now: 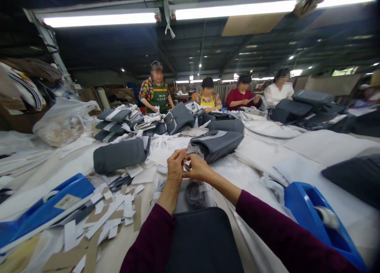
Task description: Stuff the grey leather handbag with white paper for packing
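Both hands meet over the table: left hand (175, 165) and right hand (198, 168) have fingertips pinched together on a small thin strip (187, 167), too tiny to make out properly. Just beyond the fingers sits a grey bag (218, 144), almost touching the strip. Below the fingers there's a coil of dark cord (194, 193), and nearer the body a dark flat panel (203, 239). Left of the fingers, paper scraps (109, 215) and a rolled grey piece (120, 154). Right of the fingers is bare white sheet (252, 178), the most open room, up to a blue tape dispenser (314, 215).
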The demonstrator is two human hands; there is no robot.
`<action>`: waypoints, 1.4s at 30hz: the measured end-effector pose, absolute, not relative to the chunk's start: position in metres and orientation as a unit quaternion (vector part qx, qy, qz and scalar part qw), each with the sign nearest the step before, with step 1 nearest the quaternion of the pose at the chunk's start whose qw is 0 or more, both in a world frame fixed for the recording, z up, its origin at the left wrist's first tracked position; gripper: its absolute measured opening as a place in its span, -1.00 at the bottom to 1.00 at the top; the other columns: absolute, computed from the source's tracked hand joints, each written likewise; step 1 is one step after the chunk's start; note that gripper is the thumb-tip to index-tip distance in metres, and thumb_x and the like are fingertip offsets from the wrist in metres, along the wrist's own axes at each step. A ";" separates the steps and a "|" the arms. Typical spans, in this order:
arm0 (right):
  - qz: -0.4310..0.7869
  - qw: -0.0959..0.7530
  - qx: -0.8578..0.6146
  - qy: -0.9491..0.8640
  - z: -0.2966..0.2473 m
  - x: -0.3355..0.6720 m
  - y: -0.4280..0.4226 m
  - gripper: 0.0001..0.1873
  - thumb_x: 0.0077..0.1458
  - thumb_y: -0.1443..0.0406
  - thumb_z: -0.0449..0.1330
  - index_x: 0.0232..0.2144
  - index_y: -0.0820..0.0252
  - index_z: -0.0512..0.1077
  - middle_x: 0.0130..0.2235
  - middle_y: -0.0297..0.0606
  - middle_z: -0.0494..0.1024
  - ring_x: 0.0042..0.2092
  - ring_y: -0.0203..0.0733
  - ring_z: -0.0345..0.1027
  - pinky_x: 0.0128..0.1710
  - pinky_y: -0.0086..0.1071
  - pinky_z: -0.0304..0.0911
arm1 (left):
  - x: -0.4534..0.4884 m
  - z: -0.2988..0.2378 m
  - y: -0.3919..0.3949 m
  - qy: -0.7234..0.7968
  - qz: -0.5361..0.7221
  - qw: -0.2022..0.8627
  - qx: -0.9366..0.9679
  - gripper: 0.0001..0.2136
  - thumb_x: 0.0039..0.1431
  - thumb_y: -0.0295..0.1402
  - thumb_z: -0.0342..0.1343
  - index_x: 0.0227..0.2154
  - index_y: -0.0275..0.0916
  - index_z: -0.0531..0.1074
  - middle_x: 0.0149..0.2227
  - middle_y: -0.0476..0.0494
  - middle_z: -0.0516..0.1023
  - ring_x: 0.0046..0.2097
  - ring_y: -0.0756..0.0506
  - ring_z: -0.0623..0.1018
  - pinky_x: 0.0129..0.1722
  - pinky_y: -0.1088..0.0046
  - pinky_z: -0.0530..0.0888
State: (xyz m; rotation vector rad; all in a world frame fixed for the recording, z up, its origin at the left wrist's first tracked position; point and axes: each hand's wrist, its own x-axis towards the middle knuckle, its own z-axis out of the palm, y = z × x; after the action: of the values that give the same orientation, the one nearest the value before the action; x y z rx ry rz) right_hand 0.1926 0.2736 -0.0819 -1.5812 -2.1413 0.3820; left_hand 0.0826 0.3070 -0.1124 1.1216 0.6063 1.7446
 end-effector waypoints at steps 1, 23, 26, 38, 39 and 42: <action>0.144 0.233 -0.580 -0.768 -0.084 0.191 0.274 -0.36 -0.20 0.20 0.38 -0.06 0.25 0.28 -0.21 -0.20 0.53 -0.21 -0.11 0.41 -0.31 -0.38 0.12 | 0.081 -0.112 0.307 0.240 0.715 0.476 0.452 -0.77 -0.04 -0.25 0.29 -0.35 -0.29 0.58 -0.52 0.04 0.32 -0.46 0.09 0.28 -0.42 0.56 0.25; 0.064 0.323 -0.513 -0.793 -0.094 0.195 0.302 -0.76 -0.07 0.54 0.05 -0.34 0.23 0.37 -0.25 -0.16 0.46 -0.18 -0.14 0.30 -0.21 -0.33 0.13 | 0.070 -0.098 0.304 0.186 0.761 0.511 0.353 -0.77 -0.09 -0.26 0.33 -0.44 -0.32 0.49 -0.30 -0.11 0.54 -0.15 -0.15 0.57 -0.21 0.41 0.46; 0.381 0.395 -0.430 -0.717 -0.088 0.196 0.319 -0.38 -0.29 0.56 0.10 -0.08 0.18 0.31 -0.19 -0.23 0.45 -0.18 -0.18 0.33 -0.23 -0.35 0.19 | 0.072 -0.098 0.303 0.201 0.740 0.515 0.384 -0.80 -0.02 -0.26 0.29 -0.41 -0.30 0.50 -0.31 -0.12 0.56 -0.19 -0.11 0.57 -0.24 0.44 0.47; 0.622 0.393 -0.226 -0.638 -0.092 0.180 0.342 -0.55 -0.30 0.33 0.32 -0.23 0.21 0.44 -0.40 -0.36 0.42 -0.42 -0.33 0.27 -0.41 -0.43 0.20 | 0.061 -0.104 0.311 0.192 0.755 0.536 0.326 -0.78 -0.12 -0.39 0.33 -0.36 -0.34 0.50 -0.36 -0.18 0.59 -0.30 -0.06 0.57 -0.27 0.48 0.48; 0.615 0.382 -0.240 -0.647 -0.090 0.183 0.341 -0.57 -0.27 0.29 0.34 -0.23 0.22 0.45 -0.40 -0.36 0.41 -0.42 -0.34 0.26 -0.41 -0.44 0.19 | 0.059 -0.104 0.312 0.187 0.764 0.538 0.303 -0.78 -0.14 -0.43 0.33 -0.37 -0.35 0.51 -0.39 -0.16 0.58 -0.32 -0.03 0.56 -0.27 0.51 0.47; 0.594 0.359 -0.291 -0.658 -0.083 0.196 0.339 -0.61 -0.15 0.16 0.33 -0.25 0.26 0.49 -0.51 -0.41 0.34 -0.51 -0.41 0.15 -0.46 -0.47 0.11 | 0.055 -0.105 0.314 0.176 0.789 0.528 0.260 -0.82 -0.18 -0.54 0.29 -0.41 -0.36 0.51 -0.41 -0.09 0.53 -0.37 0.05 0.52 -0.32 0.59 0.43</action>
State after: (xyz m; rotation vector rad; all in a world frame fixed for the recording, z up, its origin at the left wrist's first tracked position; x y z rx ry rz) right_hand 0.1960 0.3393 -0.0833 -0.7507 -1.6964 1.5327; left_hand 0.0548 0.3139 -0.1050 0.6212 0.4195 1.8844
